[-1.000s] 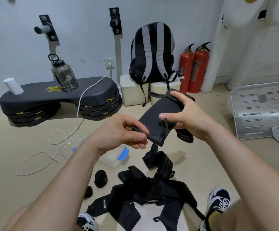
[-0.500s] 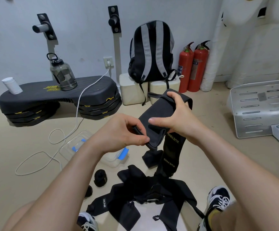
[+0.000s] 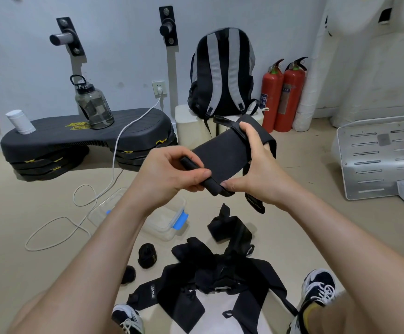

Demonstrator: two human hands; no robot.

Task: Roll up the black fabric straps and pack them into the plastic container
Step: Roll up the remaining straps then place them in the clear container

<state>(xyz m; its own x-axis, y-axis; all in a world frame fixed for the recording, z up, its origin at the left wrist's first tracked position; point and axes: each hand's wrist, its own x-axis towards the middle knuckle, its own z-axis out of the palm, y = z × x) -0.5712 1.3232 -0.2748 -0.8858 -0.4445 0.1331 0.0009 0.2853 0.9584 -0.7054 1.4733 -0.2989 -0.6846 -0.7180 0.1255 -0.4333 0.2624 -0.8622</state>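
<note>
I hold one black fabric strap [image 3: 222,156] in the air in front of me. My left hand [image 3: 169,175] pinches its near end, which is turned over into a small tight roll. My right hand [image 3: 256,165] grips the flat part beside the roll, and the free tail hangs down behind that wrist. The clear plastic container [image 3: 165,220] with blue clips lies on the floor below my left forearm, partly hidden by it. A heap of loose black straps [image 3: 220,273] lies between my feet. Two rolled straps [image 3: 147,256] rest on the floor left of the heap.
A white cable [image 3: 80,208] loops over the floor left of the container. Behind stand a black step platform [image 3: 85,138] with a water bottle, a backpack [image 3: 222,71], two red fire extinguishers [image 3: 283,92]. A metal plate [image 3: 379,157] leans at right. My shoes [image 3: 319,288] flank the heap.
The strap has been lifted clear of the floor heap and its near end rolled tighter between my hands. Both hands have risen slightly and come closer together.
</note>
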